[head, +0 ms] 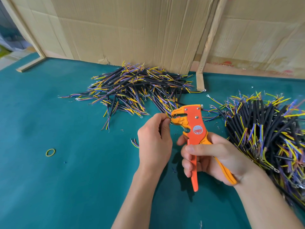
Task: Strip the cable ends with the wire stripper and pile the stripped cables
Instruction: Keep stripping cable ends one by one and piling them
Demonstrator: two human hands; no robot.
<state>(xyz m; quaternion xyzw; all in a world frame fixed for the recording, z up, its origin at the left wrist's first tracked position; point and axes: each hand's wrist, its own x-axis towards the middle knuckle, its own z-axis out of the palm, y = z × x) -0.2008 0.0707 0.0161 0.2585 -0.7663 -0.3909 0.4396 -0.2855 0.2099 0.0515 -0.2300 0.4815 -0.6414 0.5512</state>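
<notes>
Your shot was bright and evenly lit, soft light from overhead, no harsh glare anywhere. Your hands only threw faint, fuzzy shadows onto the green mat [66, 179], just under the wrists. The wide lens bent things hard at the edges (the cardboard wall [132, 30] leaned and the wooden post [209, 38] tilted). The middle was sharp enough to see single wire strands, but the far left corner went smeary and washed out, and the cable heap [272, 138] on the right softened toward the frame edge.
</notes>
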